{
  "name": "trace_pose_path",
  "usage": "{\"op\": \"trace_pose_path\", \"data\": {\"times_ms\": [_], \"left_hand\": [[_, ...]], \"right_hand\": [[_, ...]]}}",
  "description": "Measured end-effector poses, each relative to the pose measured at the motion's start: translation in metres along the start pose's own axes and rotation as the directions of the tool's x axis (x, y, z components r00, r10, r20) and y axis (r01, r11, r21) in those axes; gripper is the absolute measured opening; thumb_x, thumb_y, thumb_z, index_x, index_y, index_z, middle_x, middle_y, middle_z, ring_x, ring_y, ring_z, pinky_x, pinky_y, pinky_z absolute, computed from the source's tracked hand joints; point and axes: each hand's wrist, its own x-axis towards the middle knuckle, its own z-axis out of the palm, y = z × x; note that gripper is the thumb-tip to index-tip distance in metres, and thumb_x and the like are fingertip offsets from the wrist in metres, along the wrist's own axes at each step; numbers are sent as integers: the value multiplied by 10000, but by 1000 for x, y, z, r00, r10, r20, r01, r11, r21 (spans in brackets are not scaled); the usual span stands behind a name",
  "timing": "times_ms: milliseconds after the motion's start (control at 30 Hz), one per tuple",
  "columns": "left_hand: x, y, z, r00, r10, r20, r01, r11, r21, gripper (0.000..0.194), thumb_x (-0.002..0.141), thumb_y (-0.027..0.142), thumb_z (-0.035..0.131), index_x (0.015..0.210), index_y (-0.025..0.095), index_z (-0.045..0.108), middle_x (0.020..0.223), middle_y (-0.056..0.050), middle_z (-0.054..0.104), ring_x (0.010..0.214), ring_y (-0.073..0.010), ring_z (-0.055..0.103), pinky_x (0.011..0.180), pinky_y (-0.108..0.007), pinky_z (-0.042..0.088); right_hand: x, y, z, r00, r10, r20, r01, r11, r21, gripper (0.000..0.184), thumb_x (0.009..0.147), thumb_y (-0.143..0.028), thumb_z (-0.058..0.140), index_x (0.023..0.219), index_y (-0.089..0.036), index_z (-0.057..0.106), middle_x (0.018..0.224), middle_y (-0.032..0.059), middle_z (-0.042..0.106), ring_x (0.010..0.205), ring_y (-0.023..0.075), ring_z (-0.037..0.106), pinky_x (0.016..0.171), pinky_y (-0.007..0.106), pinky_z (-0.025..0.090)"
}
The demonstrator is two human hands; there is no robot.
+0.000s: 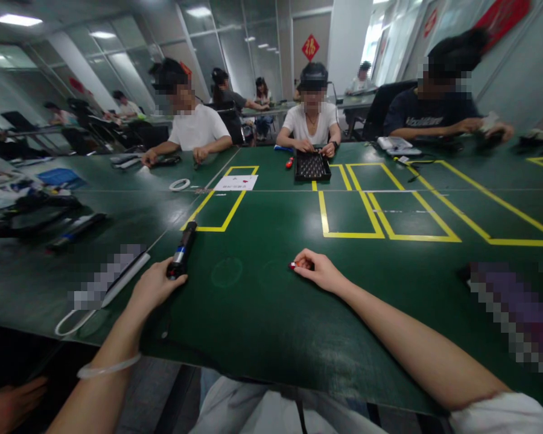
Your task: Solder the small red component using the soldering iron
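The left hand point(156, 278) has its fingers closed round the near end of a black cylinder point(181, 252) with a silver and blue band; the cylinder slants away, its far end overlapping, in this view, the near left corner of a yellow tape outline point(210, 229) on the green desk point(253, 325). Whether the cylinder touches the desk or is raised above it, I cannot tell. The right hand point(319, 270) is well apart from it, over the middle of the desk, with thumb and fingers pinched together on a small red object point(292, 265) that pokes out on the left; most of it is hidden by the grip. Between the hands, a faint round mark point(227, 272) shows on the desk. Left of the left wrist, which wears a pale bracelet point(108, 366), lies a blurred flat item point(127, 278) with a white loop point(75, 325). Farther off are a white sheet point(236, 182), a white ring point(180, 184) and a black tray point(312, 178), at which a co-worker point(312, 123) in white has both hands.
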Motion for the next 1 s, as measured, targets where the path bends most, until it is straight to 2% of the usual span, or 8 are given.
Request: {"op": "trace_pose_path", "data": {"times_ms": [233,433,600,767,900,1000], "left_hand": [[-8,77,17,980,197,-23,-194,977,82,695,773,521,533,1340,126,461,1134,-136,590,1020,-282,584,883,-355,458],[-18,158,30,924,382,-22,-380,923,54,697,786,514,575,1361,145,439,1157,-136,556,1048,-275,556,868,-346,463],[-28,212,39,879,477,-6,-477,879,17,692,765,507,630,1356,209,429,1153,-111,530,1045,-264,547,822,-332,472],[-40,237,46,855,519,-10,-519,854,-39,676,758,500,647,1342,247,420,1132,-87,507,1040,-247,534,798,-315,477],[-45,238,51,838,545,-37,-546,834,-78,658,778,484,625,1352,259,396,1164,-82,486,1066,-242,517,822,-318,478],[-46,235,53,833,551,-49,-553,829,-86,651,785,475,613,1355,256,387,1175,-84,479,1068,-245,513,814,-326,485]], "right_hand": [[0,0,0,1000,-8,-1,8,1000,-20,172,843,-311,625,936,-169,600,761,1,598,674,125,544,634,250,432],[2,0,-1,995,-71,-69,62,990,-129,115,820,-256,642,891,-171,611,835,18,578,693,126,544,631,252,431],[3,6,0,994,-55,-99,45,994,-98,137,833,-251,620,939,-176,578,739,-14,558,637,117,515,594,236,417],[2,6,0,991,-97,-95,86,989,-120,118,833,-222,612,920,-182,541,730,-28,529,618,111,496,589,228,409],[2,3,3,983,-179,-33,166,955,-247,77,843,-191,600,895,-187,543,786,-14,523,666,118,505,633,233,412],[2,3,6,980,-198,-8,182,916,-357,44,858,-187,593,881,-192,555,829,1,524,705,129,515,668,244,419]]}}
